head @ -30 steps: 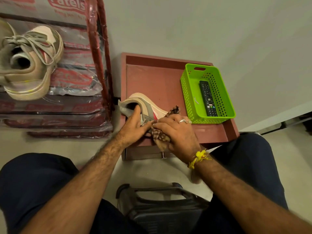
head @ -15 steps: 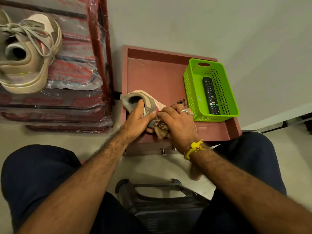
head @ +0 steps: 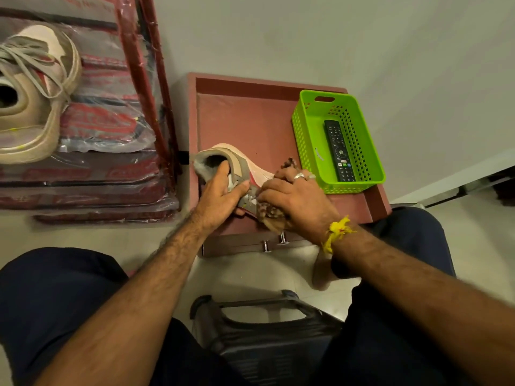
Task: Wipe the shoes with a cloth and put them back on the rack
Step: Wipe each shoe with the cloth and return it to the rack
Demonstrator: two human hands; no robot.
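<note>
A beige and pink sneaker (head: 237,160) lies on its side over the red-brown cabinet top (head: 250,121). My left hand (head: 220,196) grips it at the collar, fingers reaching into the opening. My right hand (head: 295,201) holds a brown patterned cloth (head: 271,215) bunched against the shoe's side near the laces. A matching sneaker (head: 33,101) sits on the plastic-wrapped red shoe rack (head: 133,87) at the left.
A green plastic basket (head: 309,135) with a black remote (head: 338,150) stands on the cabinet's right side, close to my right hand. A dark plastic stool (head: 267,330) is between my knees. The grey wall rises behind the cabinet.
My right hand has shifted the cloth slightly along the shoe's side. The left hand keeps its grip on the collar. The camera view moved a little.
</note>
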